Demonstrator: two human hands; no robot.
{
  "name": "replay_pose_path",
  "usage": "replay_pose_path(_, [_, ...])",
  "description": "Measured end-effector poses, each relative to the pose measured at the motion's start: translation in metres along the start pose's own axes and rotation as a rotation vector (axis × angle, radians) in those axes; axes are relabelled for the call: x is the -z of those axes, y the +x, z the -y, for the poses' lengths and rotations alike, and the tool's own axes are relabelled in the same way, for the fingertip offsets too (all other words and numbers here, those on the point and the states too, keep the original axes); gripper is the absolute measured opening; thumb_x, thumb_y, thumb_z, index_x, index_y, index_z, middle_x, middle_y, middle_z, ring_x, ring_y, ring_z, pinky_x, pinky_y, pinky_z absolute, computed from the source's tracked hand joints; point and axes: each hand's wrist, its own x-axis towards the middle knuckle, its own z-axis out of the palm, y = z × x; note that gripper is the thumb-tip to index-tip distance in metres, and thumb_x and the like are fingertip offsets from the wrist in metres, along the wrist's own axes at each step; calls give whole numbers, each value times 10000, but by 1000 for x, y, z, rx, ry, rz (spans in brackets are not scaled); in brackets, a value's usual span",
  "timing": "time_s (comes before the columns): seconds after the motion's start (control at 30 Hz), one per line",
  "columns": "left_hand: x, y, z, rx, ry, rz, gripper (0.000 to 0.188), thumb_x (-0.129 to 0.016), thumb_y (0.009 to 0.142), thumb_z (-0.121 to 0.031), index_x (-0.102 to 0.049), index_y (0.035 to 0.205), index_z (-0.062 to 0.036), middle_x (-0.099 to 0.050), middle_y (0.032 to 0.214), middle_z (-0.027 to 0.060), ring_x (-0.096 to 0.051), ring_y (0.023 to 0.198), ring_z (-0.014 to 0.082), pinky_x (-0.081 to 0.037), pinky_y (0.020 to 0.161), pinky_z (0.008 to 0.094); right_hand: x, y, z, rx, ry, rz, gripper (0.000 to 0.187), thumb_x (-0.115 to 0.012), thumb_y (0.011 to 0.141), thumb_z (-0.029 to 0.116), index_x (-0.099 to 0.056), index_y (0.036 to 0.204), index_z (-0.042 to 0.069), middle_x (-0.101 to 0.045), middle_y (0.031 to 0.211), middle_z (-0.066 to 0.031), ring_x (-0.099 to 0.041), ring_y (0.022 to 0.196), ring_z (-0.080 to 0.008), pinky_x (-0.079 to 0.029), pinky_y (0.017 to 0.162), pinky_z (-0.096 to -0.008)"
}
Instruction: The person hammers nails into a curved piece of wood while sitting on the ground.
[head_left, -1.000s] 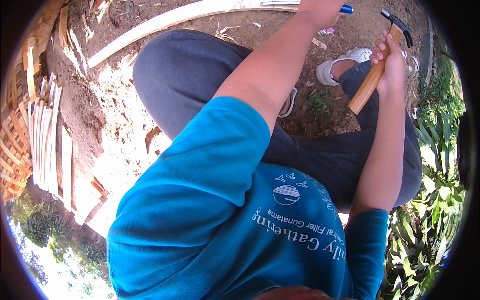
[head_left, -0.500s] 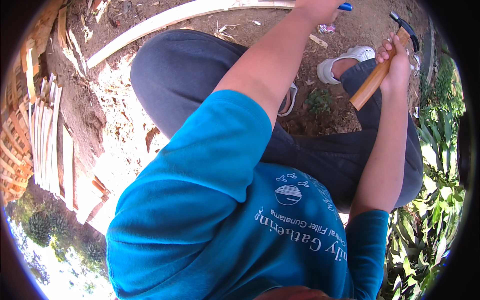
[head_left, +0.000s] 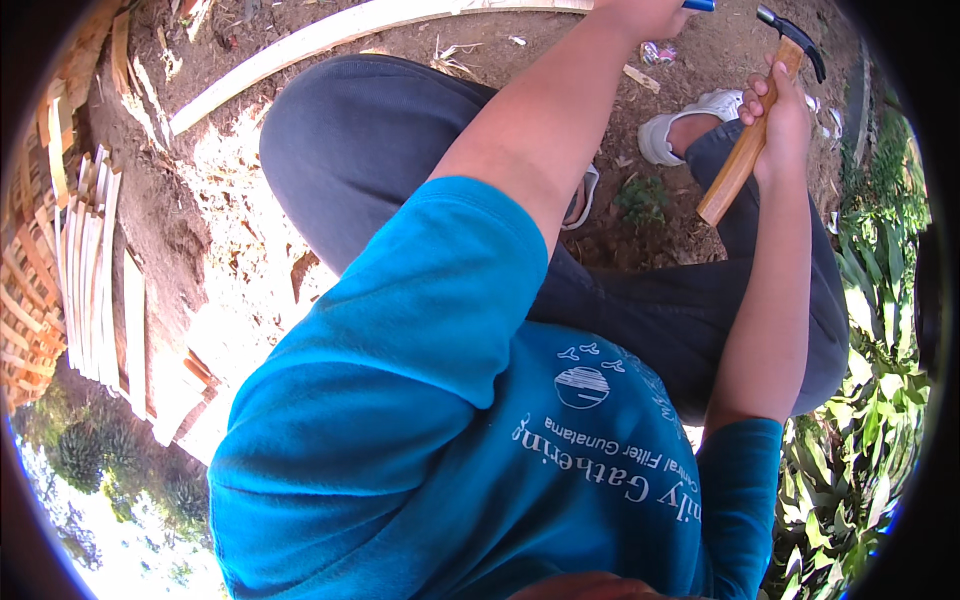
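At the top edge, my left hand (head_left: 645, 14) is closed around a blue rod-like handle (head_left: 700, 4); the rest of that tool lies out of view. A long pale curved strip of wood or bamboo (head_left: 300, 48) runs across the ground up to this hand; whether they touch I cannot tell. My right hand (head_left: 783, 125) grips a claw hammer (head_left: 733, 172) by its wooden handle, high up near the head. The dark claw points right and the shiny striking face points up and left, above a white shoe (head_left: 658, 140).
At the far left stands a woven basket-like piece (head_left: 30, 300) beside a bundle of pale strips (head_left: 92, 270). Leafy plants (head_left: 870, 400) line the right side. A small weed (head_left: 640, 203) grows between my folded legs, and a wood chip (head_left: 641, 78) lies on the soil.
The hammer and my right hand have shifted slightly left and up. My left hand with the blue handle has risen a little toward the top edge.
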Motion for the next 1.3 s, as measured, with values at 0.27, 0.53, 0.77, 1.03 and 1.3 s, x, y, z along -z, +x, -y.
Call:
replay_pose_path(0.27, [1, -5, -4, 26, 6, 40, 212, -650, 889, -209, -647, 1085, -131, -728, 1032, 154, -705, 976, 383, -562, 837, 529, 3, 4, -3, -29, -37, 36, 298, -553, 1073, 279, -502, 1262, 55, -499, 782, 9, -455, 597, -60, -408, 508, -235])
replay_pose_path(0.53, [3, -6, -1, 40, 8, 77, 203, -645, 888, -209, -660, 1076, -132, -734, 1042, 162, -708, 978, 381, -562, 832, 530, 7, 6, -13, -106, -193, 3, 212, -574, 1057, 284, -494, 1102, 93, -511, 751, 25, -468, 568, -55, -416, 505, -234])
replay_pose_path(0.77, [6, -3, 1, 66, 15, 60, 210, -632, 889, -205, -669, 1082, -133, -741, 1025, 165, -712, 973, 384, -564, 846, 527, -7, -3, -18, -174, -395, 178, 194, -556, 1070, 276, -493, 1058, 93, -516, 755, 28, -471, 577, -58, -419, 512, -232])
replay_pose_path(1.03, [7, -3, -7, 96, 11, 136, 203, -616, 900, -202, -681, 1083, -143, -741, 1036, 172, -712, 981, 386, -561, 851, 528, 7, 13, -17, 18, 114, -90, 202, -554, 1068, 241, -475, 1142, 70, -498, 761, 9, -453, 589, -83, -419, 520, -262])
replay_pose_path(1.3, [7, -6, -6, 75, -18, 112, 221, -614, 911, -232, -698, 1098, -150, -744, 1036, 166, -711, 993, 382, -559, 860, 527, 7, 17, -23, -54, -54, -62, 230, -569, 1065, 268, -459, 1119, 74, -491, 761, 12, -453, 588, -69, -410, 513, -249])
